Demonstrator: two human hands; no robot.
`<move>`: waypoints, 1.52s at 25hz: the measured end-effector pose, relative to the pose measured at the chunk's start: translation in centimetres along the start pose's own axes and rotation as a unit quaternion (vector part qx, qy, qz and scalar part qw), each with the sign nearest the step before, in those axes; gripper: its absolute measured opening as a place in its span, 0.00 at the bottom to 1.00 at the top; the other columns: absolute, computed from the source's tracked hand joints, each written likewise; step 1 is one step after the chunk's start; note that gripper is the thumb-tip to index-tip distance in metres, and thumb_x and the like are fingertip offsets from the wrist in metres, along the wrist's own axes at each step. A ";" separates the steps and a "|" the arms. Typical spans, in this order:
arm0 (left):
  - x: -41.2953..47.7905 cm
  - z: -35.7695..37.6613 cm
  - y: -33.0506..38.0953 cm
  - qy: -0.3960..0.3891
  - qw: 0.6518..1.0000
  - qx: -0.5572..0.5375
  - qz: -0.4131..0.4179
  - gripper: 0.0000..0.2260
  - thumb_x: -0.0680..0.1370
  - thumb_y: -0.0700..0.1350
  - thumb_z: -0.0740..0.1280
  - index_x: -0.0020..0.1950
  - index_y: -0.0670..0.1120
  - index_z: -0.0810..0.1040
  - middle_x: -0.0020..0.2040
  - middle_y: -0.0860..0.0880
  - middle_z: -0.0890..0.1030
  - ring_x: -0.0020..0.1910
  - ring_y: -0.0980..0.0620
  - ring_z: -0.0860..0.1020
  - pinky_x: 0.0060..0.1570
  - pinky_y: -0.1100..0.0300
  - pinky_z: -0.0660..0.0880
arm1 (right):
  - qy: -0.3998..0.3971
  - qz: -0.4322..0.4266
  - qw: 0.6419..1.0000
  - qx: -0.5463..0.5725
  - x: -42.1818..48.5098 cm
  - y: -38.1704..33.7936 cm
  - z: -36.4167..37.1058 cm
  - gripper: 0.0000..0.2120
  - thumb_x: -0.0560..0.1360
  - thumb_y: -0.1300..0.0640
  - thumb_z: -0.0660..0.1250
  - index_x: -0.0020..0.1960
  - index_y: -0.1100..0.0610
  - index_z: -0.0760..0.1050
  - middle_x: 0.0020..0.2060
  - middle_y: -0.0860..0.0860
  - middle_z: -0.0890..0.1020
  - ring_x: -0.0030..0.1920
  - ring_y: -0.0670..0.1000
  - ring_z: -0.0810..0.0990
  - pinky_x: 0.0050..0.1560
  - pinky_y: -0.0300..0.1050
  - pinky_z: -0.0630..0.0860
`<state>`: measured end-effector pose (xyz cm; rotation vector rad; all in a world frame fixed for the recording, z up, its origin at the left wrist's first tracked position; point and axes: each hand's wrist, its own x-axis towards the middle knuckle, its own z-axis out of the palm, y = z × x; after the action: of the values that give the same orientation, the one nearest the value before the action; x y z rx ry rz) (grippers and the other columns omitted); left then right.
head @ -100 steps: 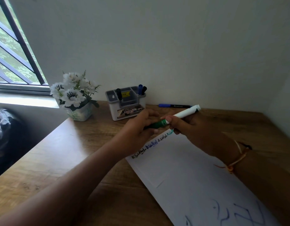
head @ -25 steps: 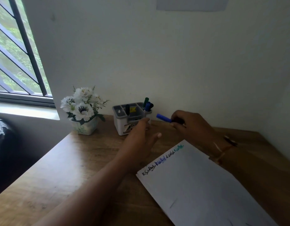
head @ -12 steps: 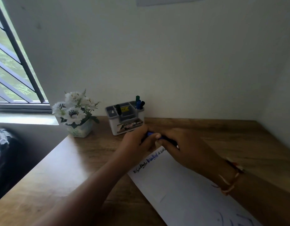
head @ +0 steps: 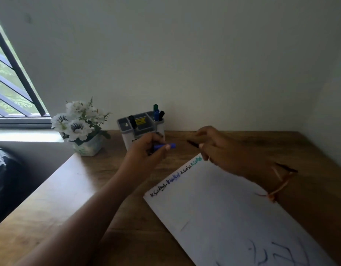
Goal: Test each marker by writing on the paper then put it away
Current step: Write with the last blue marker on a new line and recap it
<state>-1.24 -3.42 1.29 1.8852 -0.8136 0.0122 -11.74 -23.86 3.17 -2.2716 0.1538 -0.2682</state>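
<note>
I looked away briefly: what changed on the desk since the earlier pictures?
The green marker, in hand four seconds ago, now stands in the organiser. The right hand took the blue pen off the desk; the hands then pulled apart, the left hand pinching its blue cap, the right keeping the barrel. The paper and flowerpot stayed.

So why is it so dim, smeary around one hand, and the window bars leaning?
Head view: daylight comes from the window at left, so the desk is dim; the right hand and its marker are motion-blurred, the left hand with the blue cap sharper; the wide lens likely slants the bars.
</note>
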 end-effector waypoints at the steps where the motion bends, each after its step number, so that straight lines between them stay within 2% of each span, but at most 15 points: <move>1: 0.2 -0.2 -0.3 0.013 1.000 -0.007 -0.016 0.04 0.77 0.45 0.70 0.50 0.50 0.77 0.46 0.50 0.83 0.44 0.51 0.82 0.45 0.57 0.81 | 0.009 0.033 0.996 0.084 0.2 0.2 -0.6 0.12 0.81 0.56 0.56 0.56 0.41 0.71 0.38 0.53 0.80 0.32 0.49 0.73 0.28 0.42 0.69; 3: 0.3 -0.2 -0.7 0.013 0.999 -0.014 -0.041 0.04 0.77 0.43 0.70 0.50 0.49 0.76 0.46 0.48 0.83 0.46 0.47 0.83 0.47 0.52 0.81 | 0.026 0.085 0.960 0.264 0.3 0.4 -1.4 0.14 0.80 0.61 0.54 0.53 0.48 0.76 0.38 0.55 0.79 0.32 0.48 0.72 0.26 0.40 0.68; 5: 0.2 -0.1 -0.6 -0.021 0.999 -0.017 -0.044 0.07 0.78 0.40 0.68 0.53 0.50 0.76 0.48 0.48 0.82 0.46 0.47 0.83 0.47 0.55 0.82 | 0.024 0.122 0.903 0.411 0.3 0.0 -1.9 0.13 0.80 0.61 0.55 0.53 0.55 0.78 0.38 0.55 0.81 0.33 0.48 0.78 0.28 0.41 0.74; 8: 0.3 0.0 -0.6 -0.081 0.996 0.001 -0.039 0.11 0.80 0.41 0.65 0.59 0.53 0.78 0.50 0.51 0.81 0.46 0.53 0.82 0.45 0.62 0.79 | 0.033 0.118 0.846 0.519 0.1 -0.4 -1.7 0.09 0.79 0.60 0.62 0.55 0.62 0.78 0.38 0.55 0.84 0.35 0.48 0.84 0.33 0.39 0.81; 12: 0.4 0.0 -0.9 -0.091 0.994 0.012 -0.050 0.07 0.80 0.41 0.65 0.53 0.52 0.79 0.47 0.52 0.79 0.42 0.54 0.78 0.45 0.59 0.76 | 0.053 0.090 0.846 0.523 -0.1 -1.0 -1.0 0.04 0.78 0.62 0.64 0.49 0.60 0.77 0.36 0.55 0.84 0.35 0.47 0.83 0.34 0.38 0.81; 15: 0.4 0.0 -1.0 -0.100 0.994 0.022 -0.049 0.08 0.80 0.42 0.65 0.54 0.54 0.79 0.47 0.54 0.79 0.43 0.55 0.76 0.44 0.59 0.74 | 0.053 0.100 0.849 0.516 -0.2 -1.2 -0.6 0.06 0.78 0.57 0.64 0.47 0.58 0.78 0.35 0.53 0.84 0.33 0.46 0.83 0.32 0.38 0.80; 20: 0.4 -0.4 -1.1 -0.147 0.987 0.042 -0.054 0.07 0.81 0.47 0.66 0.56 0.55 0.81 0.43 0.54 0.80 0.38 0.57 0.76 0.39 0.62 0.72 | 0.039 0.127 0.890 0.436 -0.9 -1.2 1.0 0.15 0.79 0.47 0.61 0.45 0.55 0.81 0.32 0.50 0.81 0.30 0.44 0.80 0.28 0.36 0.77; 27: 0.6 -1.7 -0.7 -0.246 0.955 0.142 -0.084 0.07 0.79 0.45 0.69 0.56 0.50 0.78 0.49 0.53 0.81 0.46 0.55 0.79 0.41 0.65 0.74 | -0.063 0.091 0.956 0.271 -3.4 -3.5 4.8 0.07 0.74 0.58 0.70 0.50 0.59 0.81 0.40 0.56 0.86 0.40 0.50 0.86 0.38 0.41 0.82; 30: 0.6 -2.9 -0.5 -0.309 0.934 0.134 -0.119 0.09 0.78 0.46 0.70 0.58 0.49 0.79 0.51 0.45 0.83 0.43 0.51 0.81 0.41 0.60 0.77 | -0.113 0.050 0.986 0.111 -3.9 -4.7 6.2 0.06 0.74 0.56 0.69 0.44 0.44 0.79 0.39 0.47 0.84 0.40 0.45 0.84 0.43 0.30 0.78; 32: 0.6 -3.5 -0.6 -0.352 0.919 0.123 -0.127 0.10 0.77 0.46 0.72 0.57 0.49 0.80 0.51 0.41 0.83 0.38 0.53 0.78 0.39 0.60 0.75 | -0.117 0.042 0.992 -0.020 -3.6 -4.5 7.1 0.13 0.76 0.52 0.67 0.39 0.36 0.69 0.38 0.35 0.71 0.37 0.38 0.73 0.41 0.19 0.66; 33: 0.6 -3.8 -0.6 -0.370 0.912 0.123 -0.129 0.11 0.76 0.47 0.73 0.57 0.50 0.81 0.52 0.41 0.83 0.38 0.53 0.78 0.40 0.60 0.76 | -0.114 0.061 0.990 -0.049 -3.4 -4.5 7.4 0.12 0.77 0.51 0.66 0.40 0.36 0.67 0.40 0.35 0.70 0.38 0.37 0.70 0.41 0.19 0.63; 34: 0.6 -4.0 -0.6 -0.383 0.906 0.124 -0.131 0.11 0.75 0.47 0.74 0.56 0.51 0.82 0.52 0.43 0.84 0.39 0.51 0.79 0.42 0.58 0.77 | -0.126 0.089 0.985 -0.076 -3.4 -4.4 7.6 0.07 0.78 0.51 0.64 0.49 0.37 0.70 0.47 0.39 0.74 0.46 0.38 0.73 0.46 0.20 0.62; 36: 0.7 -4.1 -0.6 -0.393 0.901 0.131 -0.128 0.12 0.73 0.46 0.76 0.56 0.52 0.82 0.52 0.46 0.84 0.47 0.44 0.82 0.51 0.52 0.80 | -0.164 0.134 0.967 -0.143 -3.1 -3.5 8.3 0.21 0.80 0.51 0.60 0.71 0.52 0.64 0.70 0.54 0.68 0.68 0.51 0.68 0.65 0.32 0.57; 37: 0.6 -4.1 -0.7 -0.393 0.901 0.133 -0.126 0.13 0.72 0.45 0.76 0.56 0.51 0.82 0.53 0.48 0.84 0.51 0.44 0.82 0.53 0.50 0.80 | -0.168 0.130 0.964 -0.161 -3.0 -3.1 8.7 0.25 0.79 0.50 0.61 0.73 0.56 0.62 0.72 0.56 0.67 0.71 0.53 0.66 0.69 0.40 0.58; 38: 0.7 -4.0 -0.6 -0.395 0.900 0.139 -0.120 0.14 0.72 0.45 0.76 0.57 0.51 0.82 0.53 0.49 0.84 0.53 0.45 0.82 0.54 0.50 0.80 | -0.139 0.106 0.973 -0.153 -3.0 -2.9 8.7 0.24 0.78 0.49 0.63 0.71 0.55 0.68 0.69 0.56 0.72 0.68 0.52 0.70 0.69 0.44 0.65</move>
<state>0.96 -0.41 2.91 2.2698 -1.1439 -0.8850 -12.47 -14.99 -0.64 -2.5434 0.3054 0.2010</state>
